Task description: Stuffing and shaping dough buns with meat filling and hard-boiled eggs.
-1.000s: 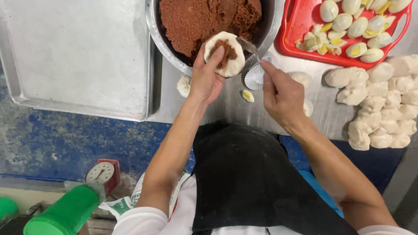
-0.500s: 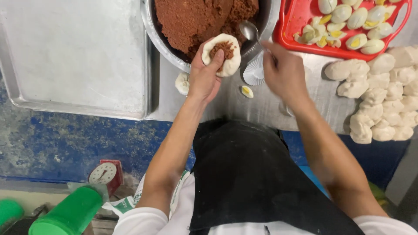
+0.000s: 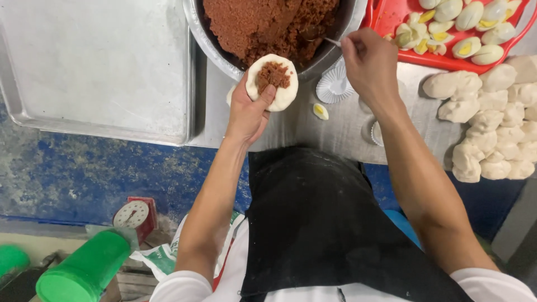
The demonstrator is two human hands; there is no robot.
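The flat round white dough disc (image 3: 273, 82) with a brown filling dab lies face up in the left hand (image 3: 249, 112), thumb pressing its lower edge. The right hand (image 3: 370, 66) pinches a thin metal spoon handle (image 3: 332, 41) at the large steel bowl of reddish-brown filling (image 3: 215, 47).

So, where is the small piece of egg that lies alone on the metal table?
In the head view, the egg piece lies on the metal table, between the left hand holding the dough round and the right hand, just below the white paper cup.
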